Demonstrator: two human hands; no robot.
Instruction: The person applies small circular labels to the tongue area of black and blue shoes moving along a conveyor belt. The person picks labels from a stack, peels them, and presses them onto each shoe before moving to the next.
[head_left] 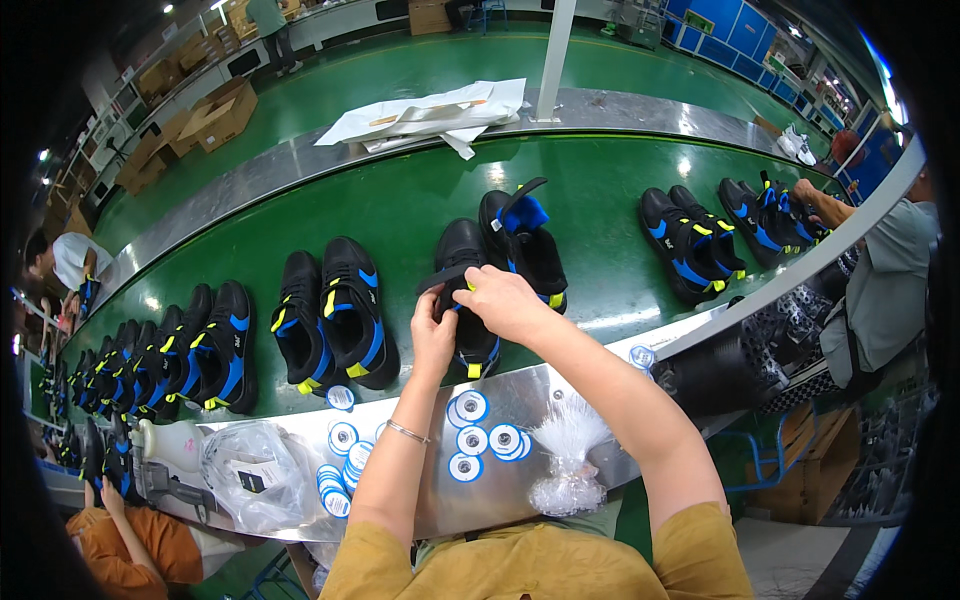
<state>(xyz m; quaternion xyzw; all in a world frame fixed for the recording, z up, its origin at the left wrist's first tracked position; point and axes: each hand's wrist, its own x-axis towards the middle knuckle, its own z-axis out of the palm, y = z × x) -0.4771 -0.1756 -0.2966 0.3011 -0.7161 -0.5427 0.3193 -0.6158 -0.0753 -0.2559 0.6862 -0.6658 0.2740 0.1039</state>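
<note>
In front of me a black sneaker [460, 240] with blue and yellow trim lies on the green belt, toe pointing away. My left hand [433, 338] and my right hand [503, 303] meet over its opening, closed on its black strap [443, 279], which stands up off the shoe. A bit of yellow shows at the right hand's fingertips. Just right of it rests a matching sneaker [540, 262], its strap raised and something blue in its opening. My hands hide part of the first shoe's middle.
Nearer me, a metal ledge [440, 505] holds several round blue-rimmed tags [472, 440], a bundle of clear plastic strands [568, 455] and a clear plastic bag [258, 475]. More sneakers [340, 310] line the belt left and right. Co-workers sit at both sides. White sheets [430, 115] lie beyond the belt.
</note>
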